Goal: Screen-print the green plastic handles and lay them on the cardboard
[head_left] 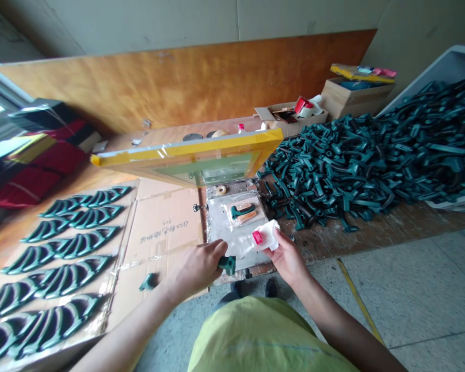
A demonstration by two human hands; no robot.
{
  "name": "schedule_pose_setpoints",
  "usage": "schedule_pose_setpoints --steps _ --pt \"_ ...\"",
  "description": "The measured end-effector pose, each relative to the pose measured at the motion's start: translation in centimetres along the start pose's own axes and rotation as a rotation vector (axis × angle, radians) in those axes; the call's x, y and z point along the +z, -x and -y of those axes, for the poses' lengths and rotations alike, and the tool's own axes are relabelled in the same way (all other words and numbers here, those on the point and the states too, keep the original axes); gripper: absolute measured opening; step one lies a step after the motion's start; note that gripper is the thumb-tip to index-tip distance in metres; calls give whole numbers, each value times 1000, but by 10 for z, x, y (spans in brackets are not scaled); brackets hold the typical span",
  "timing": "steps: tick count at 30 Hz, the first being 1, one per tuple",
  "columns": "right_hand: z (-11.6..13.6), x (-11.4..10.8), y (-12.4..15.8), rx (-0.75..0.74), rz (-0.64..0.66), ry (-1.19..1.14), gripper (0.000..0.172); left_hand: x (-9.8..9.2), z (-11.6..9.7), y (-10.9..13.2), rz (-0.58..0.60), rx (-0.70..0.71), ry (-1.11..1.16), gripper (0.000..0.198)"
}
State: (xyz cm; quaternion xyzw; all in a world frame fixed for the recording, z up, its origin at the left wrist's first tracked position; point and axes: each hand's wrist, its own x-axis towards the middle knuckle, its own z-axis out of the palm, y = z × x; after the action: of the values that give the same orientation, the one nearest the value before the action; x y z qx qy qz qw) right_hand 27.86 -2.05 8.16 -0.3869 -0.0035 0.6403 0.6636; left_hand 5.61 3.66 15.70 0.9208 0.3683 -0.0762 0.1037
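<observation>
My left hand (203, 263) is closed around a dark green plastic handle (228, 265), whose end sticks out past the fingers near the board's front edge. In my right hand (287, 256) is a crumpled white tissue (270, 235), pinched between thumb and fingers. A red bottle cap (258, 237) shows against the tissue; the bottle's body is hard to make out. Beyond both hands, another green handle (243, 211) lies on a film-covered grey plate (220, 222). Above that plate, a yellow-taped screen frame (186, 150) stands tilted up.
Rows of green handles (73, 276) lie on cardboard (163, 206) at left, with one loose green piece (149, 281) nearer me. A large heap of handles (333, 165) fills the right, spilling from a grey bin (449, 59). Cardboard boxes (358, 98) and a tape roll (220, 190) sit behind.
</observation>
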Motion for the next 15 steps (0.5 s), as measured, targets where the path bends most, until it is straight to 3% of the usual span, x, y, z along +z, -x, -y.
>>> schedule_pose_setpoints --steps 6,9,12,15 --pt "11 12 3 137 -18 -77 18 34 25 22 -185 -205 577 39" --pt "13 18 3 155 -49 -61 18 58 45 33 -414 -349 861 24" --pt "12 20 1 129 -91 -43 20 78 75 36 -682 -546 1117 32" --pt "9 17 -2 105 -170 -35 21 85 119 21 -894 -664 1281 34"
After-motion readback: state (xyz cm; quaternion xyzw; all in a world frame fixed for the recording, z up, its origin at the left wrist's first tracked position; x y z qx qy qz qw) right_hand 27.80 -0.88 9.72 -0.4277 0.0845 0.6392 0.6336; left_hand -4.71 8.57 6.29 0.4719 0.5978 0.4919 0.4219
